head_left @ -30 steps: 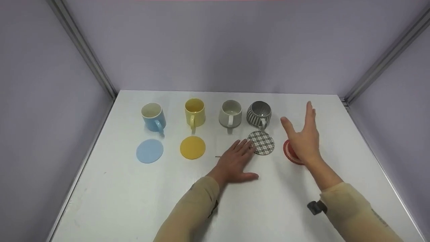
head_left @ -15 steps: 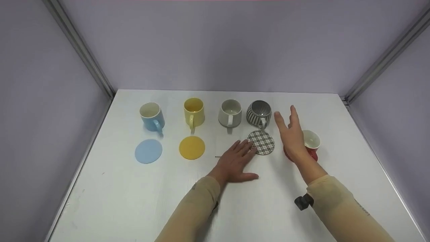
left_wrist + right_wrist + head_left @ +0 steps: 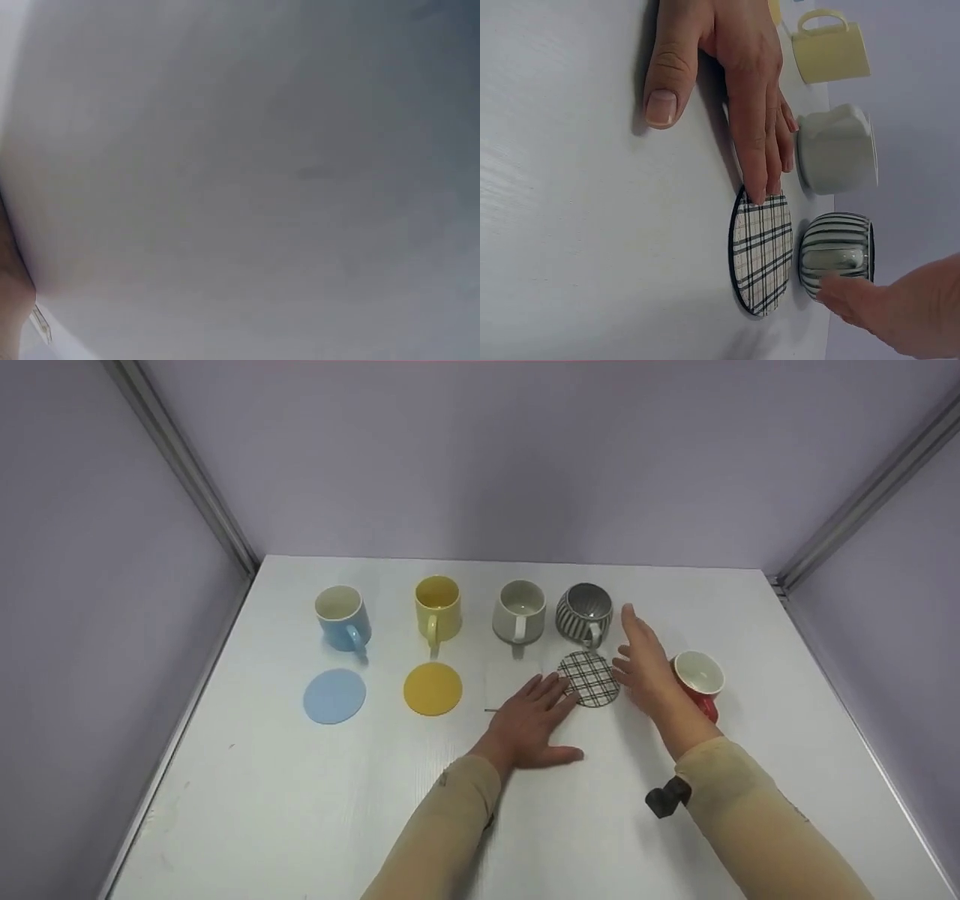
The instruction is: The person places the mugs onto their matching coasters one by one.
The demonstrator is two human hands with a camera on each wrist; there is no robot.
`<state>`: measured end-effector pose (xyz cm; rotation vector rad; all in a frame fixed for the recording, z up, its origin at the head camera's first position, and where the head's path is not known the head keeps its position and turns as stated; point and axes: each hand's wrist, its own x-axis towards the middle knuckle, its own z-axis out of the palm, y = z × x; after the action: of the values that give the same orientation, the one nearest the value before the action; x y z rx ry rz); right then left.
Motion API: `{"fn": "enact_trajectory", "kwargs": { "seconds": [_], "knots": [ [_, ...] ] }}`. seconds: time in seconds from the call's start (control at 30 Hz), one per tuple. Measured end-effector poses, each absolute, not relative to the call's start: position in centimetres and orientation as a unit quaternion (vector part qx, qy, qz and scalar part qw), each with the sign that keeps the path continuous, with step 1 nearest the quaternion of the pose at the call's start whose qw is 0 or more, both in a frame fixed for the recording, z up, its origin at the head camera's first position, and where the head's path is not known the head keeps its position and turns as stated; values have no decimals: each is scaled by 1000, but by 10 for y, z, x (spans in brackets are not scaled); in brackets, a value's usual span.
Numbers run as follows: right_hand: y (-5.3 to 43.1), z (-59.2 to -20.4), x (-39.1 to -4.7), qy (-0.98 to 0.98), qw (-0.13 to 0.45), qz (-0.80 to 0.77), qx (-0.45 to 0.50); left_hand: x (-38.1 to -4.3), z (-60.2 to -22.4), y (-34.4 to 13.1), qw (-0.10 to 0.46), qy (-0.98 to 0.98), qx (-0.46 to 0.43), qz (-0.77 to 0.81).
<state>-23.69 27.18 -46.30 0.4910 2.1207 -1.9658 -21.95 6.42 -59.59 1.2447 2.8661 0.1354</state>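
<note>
My left hand (image 3: 529, 727) lies flat on the white table with straight fingers, its fingertips at the edge of a round plaid coaster (image 3: 591, 681). In the right wrist view those fingertips touch the plaid coaster (image 3: 763, 255). A pale flat piece with a short dark edge (image 3: 491, 709) shows partly beside that hand. My right hand (image 3: 646, 667) hovers with extended fingers beside a grey striped mug (image 3: 583, 619), holding nothing. The right wrist view shows part of it in front of the striped mug (image 3: 832, 232); contact cannot be told. A red mug (image 3: 697, 675) stands right of that hand, partly hidden by the forearm.
A blue mug (image 3: 343, 619), a yellow mug (image 3: 438, 607) and a light grey mug (image 3: 519, 611) stand upright in a row. A blue coaster (image 3: 334, 696) and a yellow coaster (image 3: 433, 688) lie in front. Grey walls (image 3: 480, 457) enclose the table's back and sides.
My right hand has moved left, from over the red coaster toward the striped mug, its fingers less spread. The red mug has come into view behind it. My left hand stays put.
</note>
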Motion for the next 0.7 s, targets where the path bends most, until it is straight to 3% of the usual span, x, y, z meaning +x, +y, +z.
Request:
{"fn": "enact_trajectory", "kwargs": {
  "seconds": [0.23, 0.7],
  "knots": [
    [273, -470, -249, 603, 154, -747, 233, -219, -595, 65, 7, 915, 400, 50],
    [266, -485, -277, 490, 180, -802, 289, -220, -597, 64, -16, 912, 407, 42]
  ]
}}
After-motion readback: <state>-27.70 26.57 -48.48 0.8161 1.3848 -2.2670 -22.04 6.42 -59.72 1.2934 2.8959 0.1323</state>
